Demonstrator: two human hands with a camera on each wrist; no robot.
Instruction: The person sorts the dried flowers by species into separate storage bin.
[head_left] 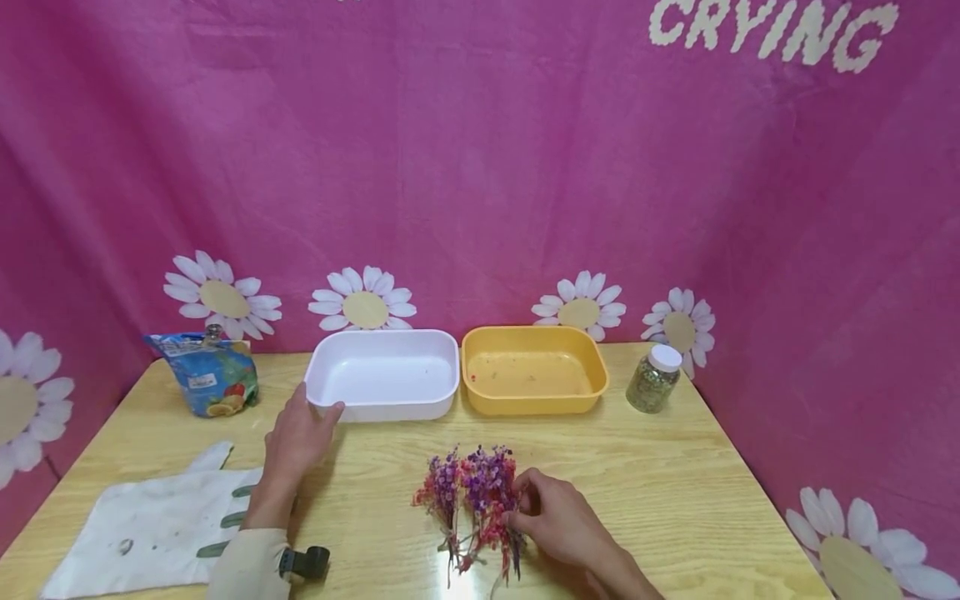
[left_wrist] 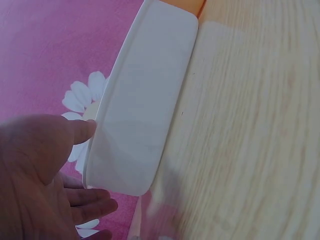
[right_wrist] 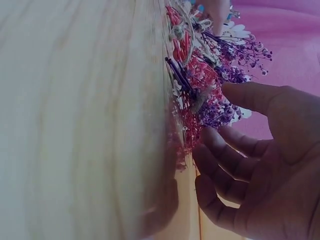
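We can read "CRYING" in pale lettering (head_left: 777, 33) on the pink backdrop (head_left: 480, 183); print on the blue pouch (head_left: 213, 367) is too small for us.

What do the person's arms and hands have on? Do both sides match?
No, they differ. Neither the left hand nor the right hand wears a glove. The left arm has a beige sleeve and a chunky black gadget strapped on. The right arm shows no sleeve.

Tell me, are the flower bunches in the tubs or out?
Out. The flower bunches lie on the table, with a gap between them and the white tub and yellow tub.
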